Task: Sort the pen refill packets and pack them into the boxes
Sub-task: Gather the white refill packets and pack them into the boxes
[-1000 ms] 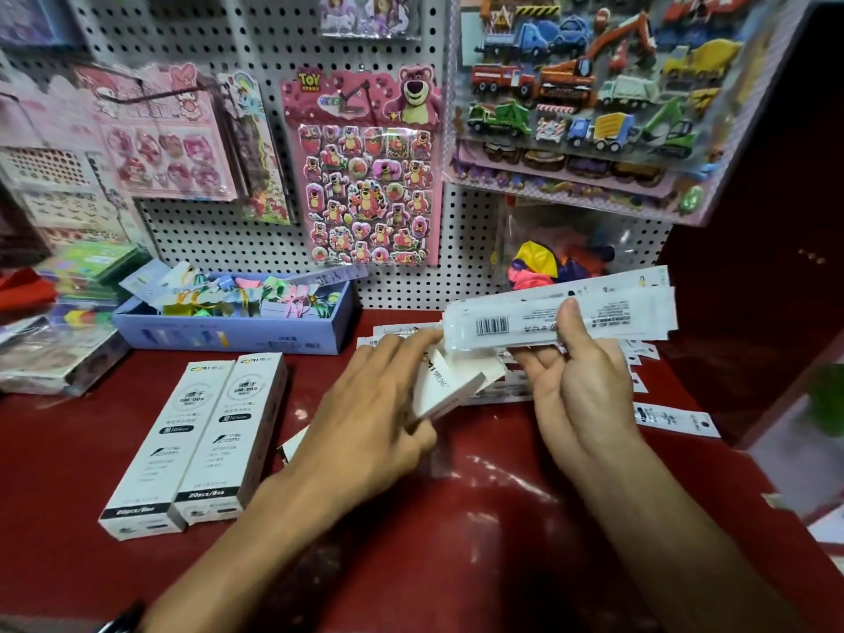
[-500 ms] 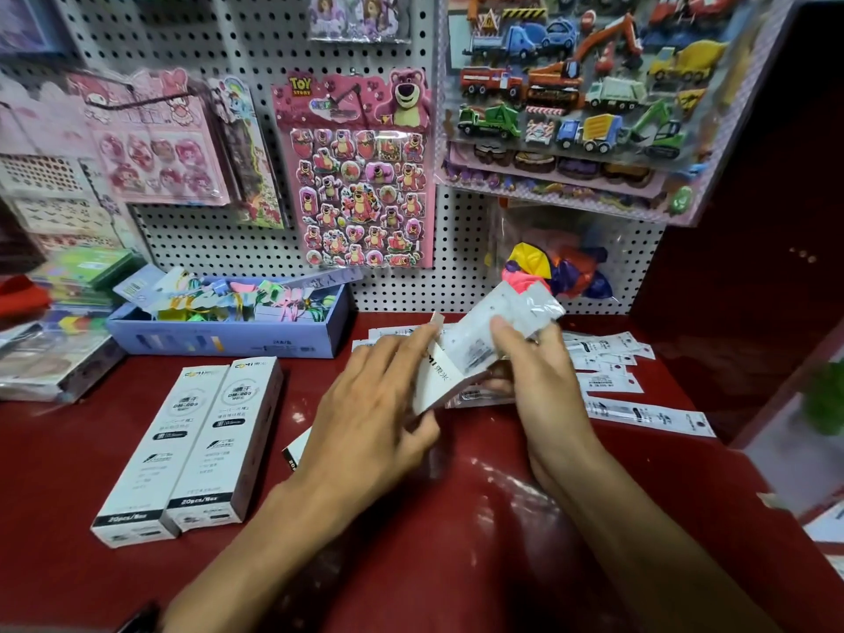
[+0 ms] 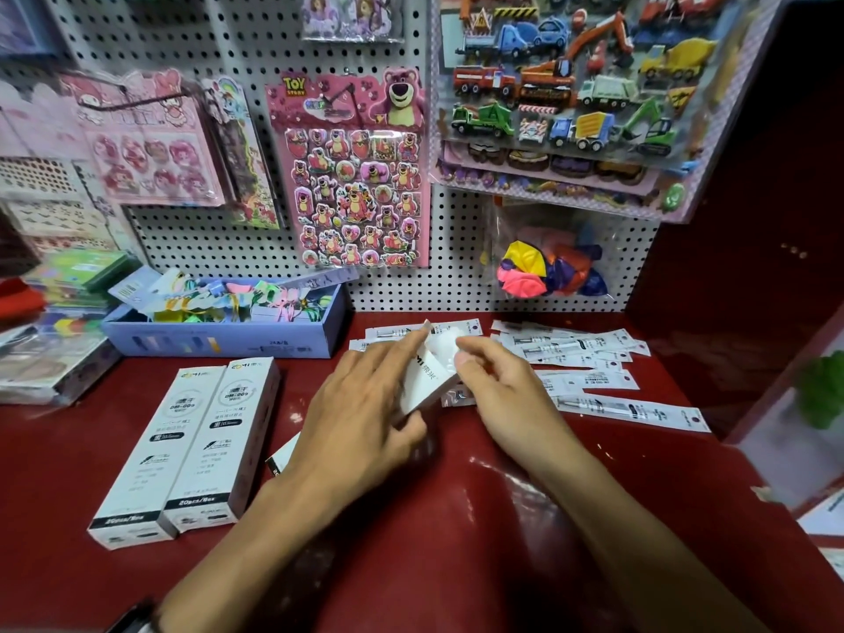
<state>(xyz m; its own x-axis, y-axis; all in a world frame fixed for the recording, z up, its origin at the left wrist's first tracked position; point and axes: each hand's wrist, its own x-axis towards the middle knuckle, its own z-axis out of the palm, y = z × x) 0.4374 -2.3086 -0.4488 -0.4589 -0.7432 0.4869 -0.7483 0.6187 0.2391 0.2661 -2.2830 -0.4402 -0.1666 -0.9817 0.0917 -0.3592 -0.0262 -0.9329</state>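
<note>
An open box (image 3: pixel 422 381) of white card is held tilted above the red counter (image 3: pixel 456 518) by the left hand (image 3: pixel 361 418), whose fingers lie along its top while the thumb is curled under its side. At the box's mouth, a bundle of packets (image 3: pixel 442 347) is pinched by the right hand (image 3: pixel 502 390) between thumb and fingertips and appears to sit partly inside.

The packets are thin, glossy plastic sleeves, long and flat. They are judged light, limp and slippery, so a bundle is best squared and pinched near the end, where it stays stiffest. The box is light, thin-walled card, easily crushed; it is best gripped across its long faces, close to the mouth.

More loose packets (image 3: pixel 589 358) are spread on the counter to the right, overlapping. Two closed boxes (image 3: pixel 192 445) lie side by side at the left, touching.
</note>
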